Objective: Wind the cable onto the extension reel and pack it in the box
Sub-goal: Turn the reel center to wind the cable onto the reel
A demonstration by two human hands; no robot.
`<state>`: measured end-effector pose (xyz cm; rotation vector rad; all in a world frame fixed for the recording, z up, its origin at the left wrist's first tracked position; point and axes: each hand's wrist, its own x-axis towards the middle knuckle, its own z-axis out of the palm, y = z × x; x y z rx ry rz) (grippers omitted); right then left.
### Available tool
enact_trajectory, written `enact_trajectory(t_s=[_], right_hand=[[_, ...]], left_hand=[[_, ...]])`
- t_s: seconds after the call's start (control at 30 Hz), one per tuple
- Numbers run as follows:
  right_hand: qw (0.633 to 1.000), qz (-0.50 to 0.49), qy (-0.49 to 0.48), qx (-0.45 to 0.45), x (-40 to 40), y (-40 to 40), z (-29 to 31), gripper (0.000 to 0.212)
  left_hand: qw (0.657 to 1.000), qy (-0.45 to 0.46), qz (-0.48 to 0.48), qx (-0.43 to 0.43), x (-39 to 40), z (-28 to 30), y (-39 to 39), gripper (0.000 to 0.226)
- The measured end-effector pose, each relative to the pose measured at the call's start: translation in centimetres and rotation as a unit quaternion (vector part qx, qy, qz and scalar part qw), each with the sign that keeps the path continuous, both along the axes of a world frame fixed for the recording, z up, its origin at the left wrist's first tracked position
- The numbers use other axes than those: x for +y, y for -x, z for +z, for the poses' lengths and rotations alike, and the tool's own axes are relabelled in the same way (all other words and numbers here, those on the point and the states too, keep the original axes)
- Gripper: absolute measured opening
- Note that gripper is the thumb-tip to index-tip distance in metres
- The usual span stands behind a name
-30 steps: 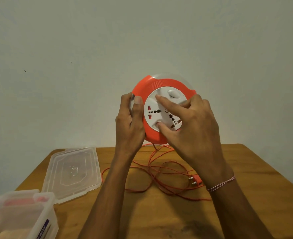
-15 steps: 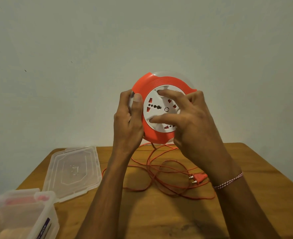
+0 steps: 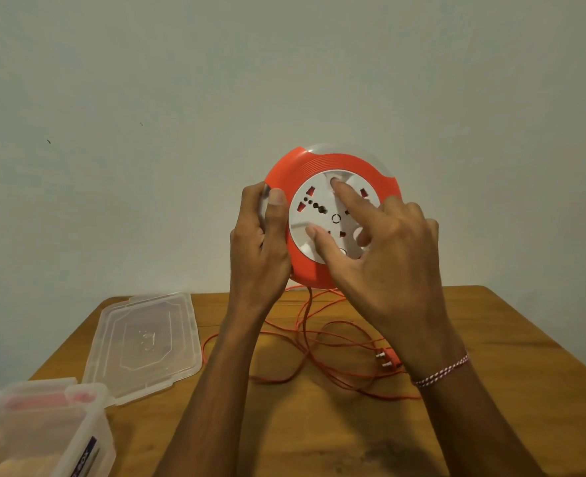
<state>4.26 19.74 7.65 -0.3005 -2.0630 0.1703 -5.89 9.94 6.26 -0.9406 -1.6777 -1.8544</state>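
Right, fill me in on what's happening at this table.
A person is winding an orange extension reel held up above the wooden table. The left hand grips the reel's rim while the right hand has fingers on the white socket face, apparently turning it. Much of the orange cable lies loose on the table, with its plug beside it. The clear box sits open at the near left, its lid lying flat next to it.
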Motion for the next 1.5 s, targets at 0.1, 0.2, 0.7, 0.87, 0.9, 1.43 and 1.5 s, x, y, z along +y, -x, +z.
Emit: enact_trajectory(t_s=[0.1,0.2,0.7,0.87,0.9,1.43,1.5], right_hand=[[1.000,0.014,-0.005,0.010,0.0,0.0,0.3,0.061],[0.995,0.071,-0.036,0.055,0.5,-0.4,0.6,0.042],[0.998,0.019,-0.059,-0.032,0.0,-0.4,-0.1,0.069],[1.000,0.010,0.015,-0.013,-0.3,-0.2,0.0,0.067],[1.000,0.017,0.014,-0.016,-0.2,-0.2,0.0,0.067],[0.986,0.063,-0.114,-0.108,-0.3,-0.9,0.7,0.068],[0.990,0.035,-0.104,-0.088,-0.3,-0.8,0.5,0.071]], left_hand=[[1.000,0.000,0.003,-0.005,0.0,0.0,0.0,0.038],[1.000,-0.005,-0.009,-0.009,0.0,-0.1,0.0,0.038],[1.000,-0.010,-0.013,0.004,0.0,-0.2,0.1,0.036],[1.000,-0.010,-0.006,-0.007,0.1,-0.5,0.5,0.034],[1.000,-0.012,-0.009,-0.013,0.1,-0.6,0.6,0.033],[1.000,-0.024,-0.009,-0.002,-0.3,-0.2,0.7,0.021],[1.000,-0.027,-0.013,0.003,-0.2,-0.3,0.6,0.025]])
